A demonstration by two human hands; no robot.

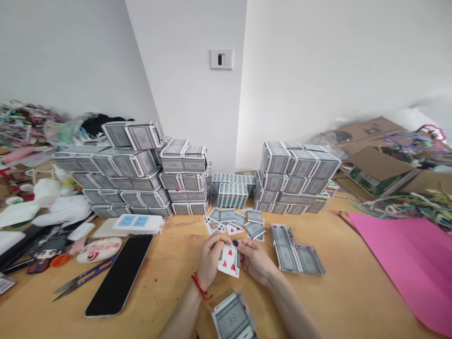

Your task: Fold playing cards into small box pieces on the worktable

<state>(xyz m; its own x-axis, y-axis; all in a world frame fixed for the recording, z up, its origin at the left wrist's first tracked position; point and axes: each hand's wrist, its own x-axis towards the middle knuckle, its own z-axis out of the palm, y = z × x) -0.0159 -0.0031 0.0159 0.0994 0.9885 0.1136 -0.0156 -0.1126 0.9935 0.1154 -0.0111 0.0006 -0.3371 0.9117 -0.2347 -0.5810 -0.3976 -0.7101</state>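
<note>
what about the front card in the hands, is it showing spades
No, the card between the left hand and the right hand shows red hearts.

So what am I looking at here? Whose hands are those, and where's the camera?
There's no machine here, just one person's bare hands. This single picture comes from a camera worn on that person's head, looking forward and down. The left hand, with a red bracelet on its wrist, and the right hand hold playing cards; hearts show on one. On the table lie loose cards, a phone, scissors and a pink sheet. Farther back stand piles of patterned blocks.
</note>
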